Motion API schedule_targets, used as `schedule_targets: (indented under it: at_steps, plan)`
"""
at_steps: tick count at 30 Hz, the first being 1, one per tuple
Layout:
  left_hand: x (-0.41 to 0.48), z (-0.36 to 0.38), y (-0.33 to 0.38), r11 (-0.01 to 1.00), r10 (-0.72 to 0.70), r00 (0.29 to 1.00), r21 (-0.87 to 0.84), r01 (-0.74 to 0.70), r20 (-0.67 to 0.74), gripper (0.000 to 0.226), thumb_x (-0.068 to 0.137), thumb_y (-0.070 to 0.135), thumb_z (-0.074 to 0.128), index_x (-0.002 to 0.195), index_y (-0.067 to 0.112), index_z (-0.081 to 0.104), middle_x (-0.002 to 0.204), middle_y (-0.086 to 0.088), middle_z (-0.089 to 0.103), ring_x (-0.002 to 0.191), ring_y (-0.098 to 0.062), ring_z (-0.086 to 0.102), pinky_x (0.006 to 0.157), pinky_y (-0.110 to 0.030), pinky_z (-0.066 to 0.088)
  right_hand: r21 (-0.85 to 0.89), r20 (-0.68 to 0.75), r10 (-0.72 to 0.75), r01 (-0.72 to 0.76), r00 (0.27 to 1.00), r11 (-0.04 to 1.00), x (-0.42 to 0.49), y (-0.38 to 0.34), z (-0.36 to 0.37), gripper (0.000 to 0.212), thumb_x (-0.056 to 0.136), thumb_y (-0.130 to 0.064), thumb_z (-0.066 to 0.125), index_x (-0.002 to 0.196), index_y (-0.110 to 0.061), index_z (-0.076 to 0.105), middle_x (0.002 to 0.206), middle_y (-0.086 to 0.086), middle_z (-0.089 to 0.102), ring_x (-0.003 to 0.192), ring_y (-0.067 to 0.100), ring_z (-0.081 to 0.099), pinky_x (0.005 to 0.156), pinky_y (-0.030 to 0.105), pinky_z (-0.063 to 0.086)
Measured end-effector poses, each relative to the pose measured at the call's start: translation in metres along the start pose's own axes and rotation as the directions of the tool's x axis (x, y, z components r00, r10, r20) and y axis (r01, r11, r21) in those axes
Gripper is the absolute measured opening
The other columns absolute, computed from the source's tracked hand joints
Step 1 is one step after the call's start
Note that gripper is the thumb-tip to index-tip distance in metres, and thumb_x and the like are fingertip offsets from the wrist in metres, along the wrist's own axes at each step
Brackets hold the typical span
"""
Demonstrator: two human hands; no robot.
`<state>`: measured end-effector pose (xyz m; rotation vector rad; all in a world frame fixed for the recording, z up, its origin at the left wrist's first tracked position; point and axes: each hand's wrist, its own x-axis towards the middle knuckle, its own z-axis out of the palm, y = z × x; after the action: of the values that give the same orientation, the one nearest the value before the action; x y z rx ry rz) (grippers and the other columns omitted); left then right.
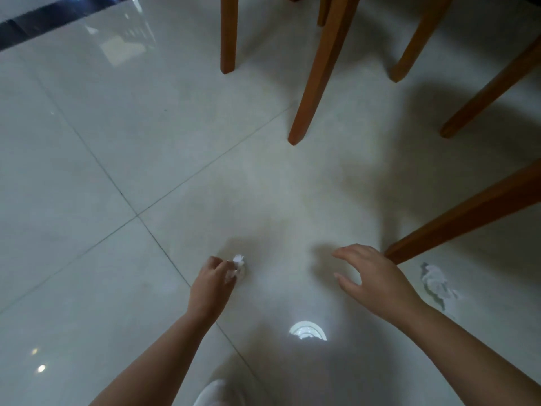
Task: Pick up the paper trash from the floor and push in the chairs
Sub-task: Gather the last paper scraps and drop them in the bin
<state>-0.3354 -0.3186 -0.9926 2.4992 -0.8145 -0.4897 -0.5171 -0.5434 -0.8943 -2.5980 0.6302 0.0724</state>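
My left hand (pixel 212 281) reaches down to the glossy tile floor, its fingers closed around a small crumpled white paper ball (pixel 236 265). My right hand (pixel 371 278) hovers open above the floor, fingers spread, holding nothing. Just right of it a second, flatter crumpled paper (pixel 437 282) lies on the tiles beside a wooden chair leg (pixel 468 213). More brown wooden chair legs (pixel 320 68) stand ahead at the top of the view.
Several slanted chair legs (pixel 491 92) crowd the upper right. The pale tile floor (pixel 102 171) stretches out to the left, with a dark strip (pixel 38 20) at the top left corner. A white shoe tip (pixel 212 392) shows at the bottom.
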Motion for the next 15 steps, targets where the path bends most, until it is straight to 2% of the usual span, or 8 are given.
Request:
schedule_targets:
  at_steps: [5,9,13,15]
  plan:
    - [0.001,0.009,0.017,0.996,-0.021,1.000,-0.082,0.020,-0.016,0.009,0.076,0.006,0.072,0.085,0.004,0.069,0.088,-0.012,0.058,0.068,-0.030,0.058,0.059,-0.029,0.044,0.042,0.020,0.086,-0.087,0.996,0.995,-0.011,0.012,-0.007,0.034,0.082,-0.021,0.065,0.115,-0.013,0.061,0.113,0.004,0.063,0.107,0.022,0.056,0.088,0.031,0.042]
    - [0.002,0.014,0.045,0.988,0.049,0.998,-0.146,-0.055,-0.042,0.012,0.072,-0.001,0.073,0.081,0.004,0.067,0.084,-0.008,0.059,0.066,-0.027,0.059,0.059,-0.029,0.045,0.060,0.030,0.166,-0.168,0.986,0.984,-0.031,0.027,-0.014,0.034,0.084,-0.022,0.063,0.117,-0.013,0.060,0.118,0.004,0.061,0.112,0.022,0.053,0.093,0.029,0.038]
    - [0.003,0.019,0.084,0.967,0.120,0.992,-0.224,-0.125,-0.035,0.014,0.072,-0.005,0.070,0.083,0.002,0.067,0.086,-0.006,0.059,0.068,-0.021,0.056,0.058,-0.022,0.039,0.053,0.028,0.280,-0.281,0.960,0.958,-0.057,0.050,-0.017,0.036,0.085,-0.023,0.063,0.119,-0.014,0.059,0.123,0.003,0.059,0.117,0.020,0.050,0.093,0.023,0.033]
    - [0.003,0.024,0.103,0.952,0.147,0.989,-0.268,-0.147,-0.021,0.015,0.071,-0.006,0.070,0.082,0.003,0.067,0.085,-0.003,0.058,0.069,-0.018,0.056,0.058,-0.011,0.038,0.047,0.009,0.329,-0.329,0.944,0.943,-0.068,0.064,-0.019,0.036,0.084,-0.024,0.064,0.119,-0.015,0.059,0.124,0.001,0.059,0.119,0.018,0.048,0.087,0.015,0.027]
